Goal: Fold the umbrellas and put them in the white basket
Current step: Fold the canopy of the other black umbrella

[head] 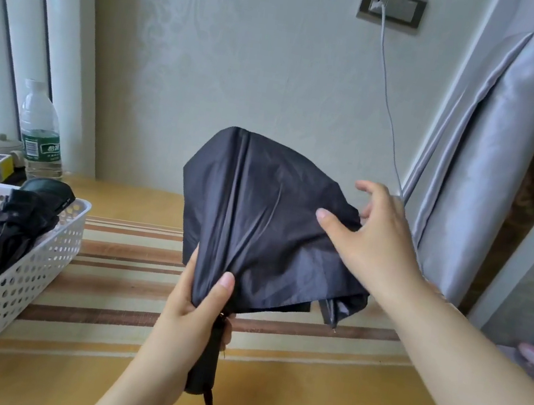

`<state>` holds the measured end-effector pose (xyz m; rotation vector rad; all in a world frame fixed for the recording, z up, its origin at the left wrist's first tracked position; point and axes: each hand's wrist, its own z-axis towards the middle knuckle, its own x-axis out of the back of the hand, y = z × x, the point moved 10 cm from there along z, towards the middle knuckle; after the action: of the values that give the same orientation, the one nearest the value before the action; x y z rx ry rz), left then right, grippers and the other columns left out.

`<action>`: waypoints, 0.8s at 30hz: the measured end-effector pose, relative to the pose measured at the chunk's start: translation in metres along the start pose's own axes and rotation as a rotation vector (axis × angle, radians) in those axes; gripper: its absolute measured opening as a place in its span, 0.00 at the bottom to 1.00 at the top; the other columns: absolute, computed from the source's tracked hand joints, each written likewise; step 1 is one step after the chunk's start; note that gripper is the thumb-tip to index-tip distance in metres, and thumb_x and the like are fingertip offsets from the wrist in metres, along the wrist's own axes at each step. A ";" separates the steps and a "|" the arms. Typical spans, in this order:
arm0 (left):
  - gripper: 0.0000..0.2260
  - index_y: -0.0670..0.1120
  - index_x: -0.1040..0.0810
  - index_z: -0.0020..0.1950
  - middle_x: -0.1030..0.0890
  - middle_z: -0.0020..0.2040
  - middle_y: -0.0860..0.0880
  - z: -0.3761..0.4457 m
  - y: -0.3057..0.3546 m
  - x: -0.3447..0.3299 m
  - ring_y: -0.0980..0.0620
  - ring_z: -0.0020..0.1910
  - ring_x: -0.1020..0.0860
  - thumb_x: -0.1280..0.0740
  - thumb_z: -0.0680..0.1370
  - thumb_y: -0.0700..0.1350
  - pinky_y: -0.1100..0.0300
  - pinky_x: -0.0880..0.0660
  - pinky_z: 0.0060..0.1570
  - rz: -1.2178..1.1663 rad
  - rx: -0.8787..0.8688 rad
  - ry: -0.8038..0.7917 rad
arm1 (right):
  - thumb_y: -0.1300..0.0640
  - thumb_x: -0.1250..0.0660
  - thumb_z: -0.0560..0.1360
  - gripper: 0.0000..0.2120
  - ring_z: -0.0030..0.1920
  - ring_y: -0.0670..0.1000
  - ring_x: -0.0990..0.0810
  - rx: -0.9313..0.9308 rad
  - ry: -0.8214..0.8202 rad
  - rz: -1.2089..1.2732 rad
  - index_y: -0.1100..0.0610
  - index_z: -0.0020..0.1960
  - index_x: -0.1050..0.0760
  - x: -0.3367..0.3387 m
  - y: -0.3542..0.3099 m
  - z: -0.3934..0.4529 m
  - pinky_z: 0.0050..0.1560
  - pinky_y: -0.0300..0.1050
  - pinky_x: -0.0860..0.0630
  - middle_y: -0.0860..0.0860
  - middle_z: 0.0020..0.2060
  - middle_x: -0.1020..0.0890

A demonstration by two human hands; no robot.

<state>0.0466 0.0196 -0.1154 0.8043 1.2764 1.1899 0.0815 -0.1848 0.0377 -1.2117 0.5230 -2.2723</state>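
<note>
Closest to me, my left hand (pixel 193 316) grips the dark umbrella (pixel 269 223) where handle meets canopy, thumb pressed onto the gathered fabric, strap dangling below. My right hand (pixel 372 232) rests on the loose canopy's right side, fingers spread and relaxed, thumb on the cloth. Canopy is collapsed but not yet wrapped, held above the striped tabletop (pixel 123 271). At left, the white basket (pixel 23 273) already holds a folded black umbrella (pixel 0 238). A water bottle (pixel 38 133) stands behind it.

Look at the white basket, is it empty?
No, the white basket already has a folded black umbrella lying in it, along with other dark things.
</note>
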 end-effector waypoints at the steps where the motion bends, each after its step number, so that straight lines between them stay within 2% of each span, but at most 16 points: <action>1: 0.28 0.54 0.31 0.67 0.26 0.29 0.46 -0.001 -0.001 -0.001 0.47 0.27 0.28 0.33 0.67 0.56 0.57 0.30 0.27 -0.015 0.014 -0.005 | 0.40 0.30 0.71 0.27 0.56 0.50 0.25 -0.072 -0.086 0.031 0.50 0.65 0.29 -0.003 0.012 0.002 0.58 0.45 0.28 0.48 0.56 0.25; 3: 0.28 0.54 0.31 0.67 0.26 0.30 0.45 -0.001 -0.006 -0.002 0.47 0.27 0.28 0.34 0.68 0.57 0.57 0.30 0.27 -0.030 0.037 -0.008 | 0.39 0.30 0.71 0.19 0.50 0.47 0.20 -0.157 -0.228 0.141 0.51 0.56 0.22 -0.014 0.026 0.001 0.52 0.46 0.23 0.46 0.50 0.18; 5: 0.30 0.55 0.32 0.69 0.26 0.30 0.44 0.000 -0.008 -0.001 0.47 0.26 0.29 0.34 0.68 0.57 0.58 0.31 0.26 -0.035 0.041 -0.002 | 0.41 0.30 0.72 0.15 0.40 0.47 0.18 -0.148 -0.260 0.237 0.53 0.45 0.20 -0.015 0.027 0.000 0.43 0.45 0.22 0.46 0.38 0.17; 7: 0.30 0.55 0.33 0.70 0.26 0.29 0.46 0.001 -0.009 0.002 0.47 0.26 0.29 0.34 0.68 0.57 0.58 0.31 0.26 -0.030 0.030 0.010 | 0.44 0.31 0.74 0.16 0.32 0.45 0.24 -0.045 -0.262 0.186 0.56 0.38 0.22 -0.012 0.019 0.000 0.34 0.40 0.30 0.49 0.30 0.21; 9: 0.26 0.56 0.33 0.70 0.27 0.29 0.46 0.002 -0.010 0.004 0.47 0.27 0.29 0.35 0.72 0.56 0.58 0.31 0.27 -0.033 0.031 0.022 | 0.47 0.33 0.76 0.17 0.28 0.41 0.30 0.069 -0.224 0.075 0.57 0.33 0.25 -0.007 0.008 0.001 0.30 0.36 0.37 0.50 0.26 0.26; 11: 0.22 0.57 0.32 0.69 0.27 0.30 0.45 0.002 -0.013 0.004 0.47 0.27 0.29 0.36 0.75 0.55 0.57 0.31 0.28 -0.060 0.059 0.026 | 0.46 0.34 0.76 0.19 0.29 0.44 0.32 0.073 -0.232 0.137 0.60 0.34 0.27 -0.006 0.004 0.000 0.33 0.40 0.37 0.50 0.27 0.29; 12: 0.21 0.58 0.32 0.68 0.27 0.30 0.45 0.002 -0.015 0.004 0.47 0.27 0.29 0.36 0.75 0.55 0.57 0.32 0.28 -0.073 0.077 0.024 | 0.42 0.34 0.75 0.21 0.31 0.45 0.29 0.022 -0.282 0.220 0.60 0.37 0.25 -0.012 0.008 -0.002 0.35 0.43 0.34 0.49 0.29 0.27; 14: 0.17 0.58 0.30 0.66 0.27 0.30 0.45 0.001 -0.017 0.002 0.48 0.26 0.30 0.37 0.77 0.55 0.57 0.32 0.28 -0.095 0.101 0.018 | 0.31 0.33 0.65 0.26 0.39 0.44 0.20 -0.097 -0.434 0.241 0.53 0.45 0.20 -0.031 0.018 -0.013 0.43 0.43 0.24 0.43 0.38 0.18; 16: 0.16 0.58 0.29 0.64 0.26 0.31 0.45 0.000 -0.018 -0.001 0.49 0.26 0.29 0.37 0.77 0.55 0.57 0.32 0.27 -0.114 0.116 0.010 | 0.25 0.31 0.55 0.36 0.48 0.43 0.17 -0.153 -0.591 0.203 0.47 0.54 0.21 -0.053 0.024 -0.028 0.53 0.45 0.21 0.40 0.47 0.16; 17: 0.15 0.58 0.28 0.64 0.26 0.32 0.45 -0.001 -0.018 -0.002 0.49 0.26 0.29 0.37 0.77 0.55 0.58 0.32 0.27 -0.125 0.124 0.003 | 0.26 0.29 0.54 0.37 0.50 0.42 0.18 -0.164 -0.655 0.215 0.46 0.56 0.22 -0.063 0.024 -0.035 0.56 0.47 0.21 0.40 0.49 0.16; 19: 0.15 0.58 0.28 0.63 0.26 0.32 0.44 -0.002 -0.018 -0.004 0.49 0.27 0.29 0.37 0.77 0.55 0.58 0.32 0.27 -0.139 0.136 -0.002 | 0.36 0.24 0.62 0.28 0.53 0.41 0.19 -0.137 -0.731 0.230 0.44 0.59 0.23 -0.079 0.017 -0.045 0.60 0.47 0.23 0.40 0.51 0.17; 21: 0.15 0.57 0.28 0.64 0.26 0.32 0.44 -0.003 -0.019 -0.005 0.48 0.26 0.29 0.36 0.77 0.55 0.59 0.31 0.26 -0.140 0.146 -0.005 | 0.48 0.24 0.68 0.19 0.52 0.43 0.18 -0.118 -0.698 0.239 0.46 0.57 0.22 -0.086 0.013 -0.046 0.60 0.48 0.23 0.42 0.50 0.16; 24: 0.18 0.58 0.30 0.66 0.25 0.32 0.43 -0.005 -0.019 -0.007 0.48 0.26 0.29 0.36 0.76 0.56 0.59 0.31 0.26 -0.128 0.164 -0.017 | 0.60 0.26 0.71 0.10 0.49 0.49 0.16 -0.190 -0.636 0.394 0.53 0.51 0.18 -0.093 0.012 -0.046 0.59 0.51 0.22 0.48 0.46 0.14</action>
<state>0.0467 0.0074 -0.1327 0.8363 1.4028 0.9841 0.0894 -0.1342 -0.0536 -1.6558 0.6599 -1.4323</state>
